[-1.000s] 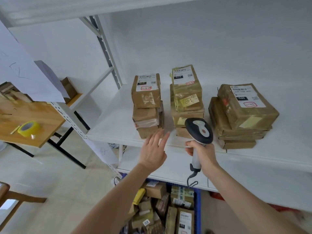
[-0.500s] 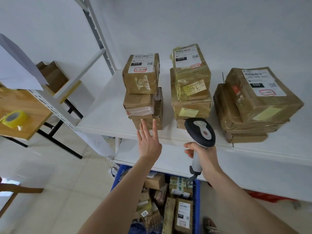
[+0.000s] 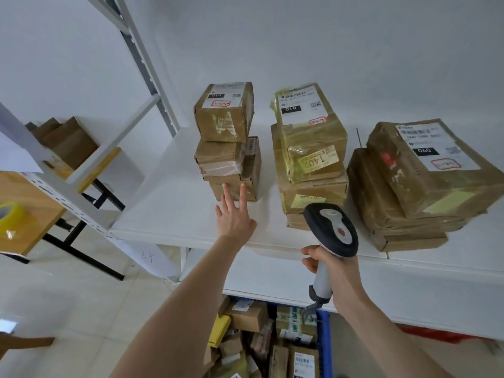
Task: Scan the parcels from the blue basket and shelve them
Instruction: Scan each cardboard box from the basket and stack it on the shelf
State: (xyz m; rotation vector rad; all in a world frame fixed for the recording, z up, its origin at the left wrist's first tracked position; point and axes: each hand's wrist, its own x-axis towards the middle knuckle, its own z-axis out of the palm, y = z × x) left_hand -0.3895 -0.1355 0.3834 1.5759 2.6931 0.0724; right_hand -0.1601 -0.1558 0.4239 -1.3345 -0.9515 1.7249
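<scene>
three stacks of brown, tape-wrapped parcels (image 3: pixel 311 137) with white labels sit on the white shelf (image 3: pixel 169 208). the left hand (image 3: pixel 234 216) has straight fingers (image 3: pixel 243 195) touching the left stack's bottom box (image 3: pixel 252 190). the right hand (image 3: pixel 330 264) has its fingers wrapped round the scanner (image 3: pixel 331 227). more parcels fill the blue basket (image 3: pixel 324 339) below.

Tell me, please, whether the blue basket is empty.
Not empty: the blue basket holds many taped parcels, piled together below the shelf.

My left hand (image 3: pixel 234 217) reaches forward and up, palm down, fingers straight and slightly spread, wrist in line with the forearm. My right hand (image 3: pixel 333 264) sits lower and nearer me, fingers and thumb curled round the scanner (image 3: pixel 331 227) handle, its head upright.
</scene>
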